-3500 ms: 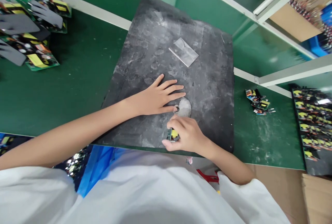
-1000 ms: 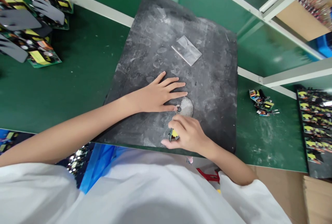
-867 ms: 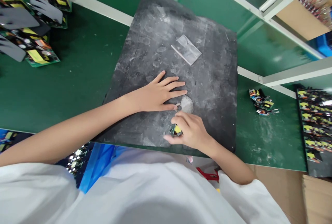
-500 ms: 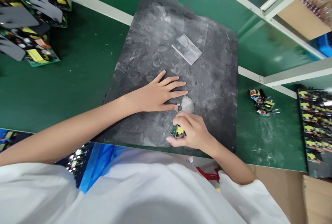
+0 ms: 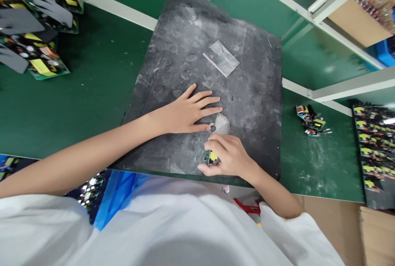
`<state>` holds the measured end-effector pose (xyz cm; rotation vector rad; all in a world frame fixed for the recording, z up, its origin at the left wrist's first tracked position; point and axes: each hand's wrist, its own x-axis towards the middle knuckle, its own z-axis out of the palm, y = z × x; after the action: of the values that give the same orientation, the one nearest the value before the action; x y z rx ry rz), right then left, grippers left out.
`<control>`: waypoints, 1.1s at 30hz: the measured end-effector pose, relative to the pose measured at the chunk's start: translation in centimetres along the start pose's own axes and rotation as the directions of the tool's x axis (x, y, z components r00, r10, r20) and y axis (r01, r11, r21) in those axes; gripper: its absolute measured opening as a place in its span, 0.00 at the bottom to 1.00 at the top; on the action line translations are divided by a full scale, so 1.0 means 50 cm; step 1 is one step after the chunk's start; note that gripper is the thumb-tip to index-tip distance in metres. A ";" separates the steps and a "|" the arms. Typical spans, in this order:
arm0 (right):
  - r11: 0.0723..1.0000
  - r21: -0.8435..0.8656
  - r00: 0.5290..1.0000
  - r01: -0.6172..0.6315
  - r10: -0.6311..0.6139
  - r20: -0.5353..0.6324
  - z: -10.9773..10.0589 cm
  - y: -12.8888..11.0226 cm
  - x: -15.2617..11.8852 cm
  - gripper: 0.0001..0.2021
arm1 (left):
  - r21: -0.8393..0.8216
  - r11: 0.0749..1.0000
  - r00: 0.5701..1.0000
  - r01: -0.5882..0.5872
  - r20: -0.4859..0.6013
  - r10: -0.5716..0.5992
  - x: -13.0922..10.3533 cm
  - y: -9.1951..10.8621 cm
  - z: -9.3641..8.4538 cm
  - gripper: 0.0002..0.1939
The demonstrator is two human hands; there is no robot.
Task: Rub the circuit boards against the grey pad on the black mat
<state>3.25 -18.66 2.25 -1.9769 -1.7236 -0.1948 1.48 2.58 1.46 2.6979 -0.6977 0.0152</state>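
My left hand [image 5: 191, 112] lies flat on the dark mat [image 5: 173, 64] with its fingers spread. Its thumb touches the edge of a pale grey disc [image 5: 222, 123] with a hole or ring at its left side. Just below the disc, my right hand [image 5: 228, 155] grips a small circuit board [image 5: 211, 158] between thumb and fingers. Green board and a yellow part show at the grip; the rest is covered by the hand. Farther up the mat rests a clear, flat plastic piece [image 5: 221, 58].
Circuit boards with grey heat sinks [image 5: 40, 44] are heaped at the far left. A smaller pile of boards [image 5: 311, 121] lies right of the mat. Several rows of boards fill a dark tray [image 5: 375, 146] at the far right. White frame bars [image 5: 348, 87] cross the right side.
The right hand and its circuit board have turned or shifted very slightly. The left hand stays in place on the mat.
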 end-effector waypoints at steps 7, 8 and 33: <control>1.000 0.016 1.000 -0.021 0.021 0.005 0.002 0.001 0.001 0.16 | 0.004 1.000 1.000 -0.005 -0.012 0.005 -0.001 0.000 0.004 0.28; 0.999 0.024 1.000 -0.022 0.022 -0.004 0.002 0.001 0.002 0.15 | 0.007 1.000 1.000 -0.004 -0.011 0.004 -0.001 0.000 0.005 0.28; 0.941 0.275 0.978 -0.199 0.171 0.120 -0.016 0.014 0.012 0.11 | 0.027 1.000 1.000 -0.008 -0.017 0.009 -0.001 -0.005 0.018 0.29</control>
<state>4.20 -18.54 3.01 -1.9401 -1.5105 0.2070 1.50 2.51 0.54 2.7176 -0.7090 0.0504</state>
